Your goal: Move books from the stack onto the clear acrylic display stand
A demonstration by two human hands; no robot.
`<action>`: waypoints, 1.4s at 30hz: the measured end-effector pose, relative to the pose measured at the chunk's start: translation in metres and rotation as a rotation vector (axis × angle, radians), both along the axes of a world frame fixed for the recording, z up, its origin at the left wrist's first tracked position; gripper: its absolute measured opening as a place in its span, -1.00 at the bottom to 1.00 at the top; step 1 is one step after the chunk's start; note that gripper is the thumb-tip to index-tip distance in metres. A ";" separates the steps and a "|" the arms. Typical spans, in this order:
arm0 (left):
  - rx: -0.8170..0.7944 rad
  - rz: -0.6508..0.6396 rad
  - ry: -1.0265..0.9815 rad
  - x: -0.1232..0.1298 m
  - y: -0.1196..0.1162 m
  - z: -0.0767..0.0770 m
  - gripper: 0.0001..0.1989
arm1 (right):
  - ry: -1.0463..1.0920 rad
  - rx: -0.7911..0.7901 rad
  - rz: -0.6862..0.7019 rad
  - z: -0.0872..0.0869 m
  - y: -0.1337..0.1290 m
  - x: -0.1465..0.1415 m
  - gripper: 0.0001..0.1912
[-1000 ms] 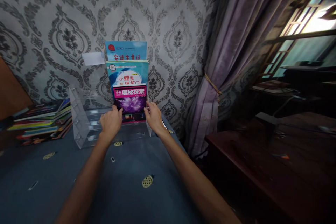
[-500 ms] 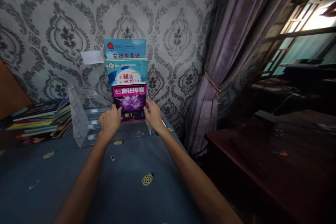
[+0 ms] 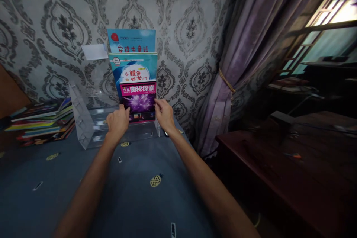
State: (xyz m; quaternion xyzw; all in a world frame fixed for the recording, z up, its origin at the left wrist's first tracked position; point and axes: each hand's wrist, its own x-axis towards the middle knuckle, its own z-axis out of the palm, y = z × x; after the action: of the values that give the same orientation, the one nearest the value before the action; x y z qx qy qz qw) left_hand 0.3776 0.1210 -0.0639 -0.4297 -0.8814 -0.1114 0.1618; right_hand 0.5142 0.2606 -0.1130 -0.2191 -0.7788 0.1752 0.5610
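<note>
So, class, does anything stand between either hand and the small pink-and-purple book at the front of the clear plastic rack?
Nothing visible does: the left hand and right hand are at opposite side edges of the book. The blue-covered books stand behind it.

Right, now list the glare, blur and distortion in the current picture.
Head view: window blown out; dark desk sunk in shadow, its contents smeared; clear rack carries pale glare; forearms stretched towards the lower edge.
</note>
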 end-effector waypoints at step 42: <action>0.104 -0.141 0.085 -0.007 -0.027 0.000 -0.63 | 0.112 -0.274 0.280 0.015 -0.049 -0.010 -0.67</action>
State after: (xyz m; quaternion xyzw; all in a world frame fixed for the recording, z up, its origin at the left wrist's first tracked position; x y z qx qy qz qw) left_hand 0.3707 0.0939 -0.0639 -0.4858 -0.8343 -0.1499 0.2132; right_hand 0.5047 0.2116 -0.0983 -0.1730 -0.7381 0.3678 0.5385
